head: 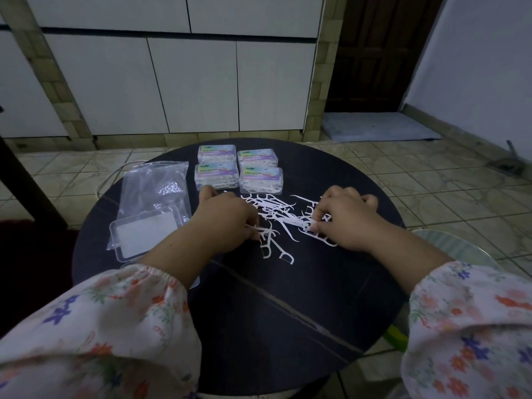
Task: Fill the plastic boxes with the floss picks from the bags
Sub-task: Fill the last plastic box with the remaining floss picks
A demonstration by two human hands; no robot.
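A heap of white floss picks lay loose in the middle of a round dark table. The picks were spread out and crossed over each other, and a few lay a little nearer to the person than the rest. The left hand was on the left side of the heap, and its fingers were curled and pinching a few picks at the near edge. The right hand was on the right side of the heap, and its fingers were curled too, pinching a small bunch of picks. Just behind the heap stood four full plastic boxes, set close in two rows of two, with colored labels on their lids and white picks showing through the sides. To the left of the hands lay an open plastic box with something white and flat inside it. That box sat partly on an empty clear bag, which was crumpled and lay flat on the table beside the full boxes. Both arms wore floral sleeves with gathered cuffs, white with orange, blue and green flowers. Past the table was a tiled floor. White cabinet doors stood at the back, and a gray mat lay before a dark wooden door.
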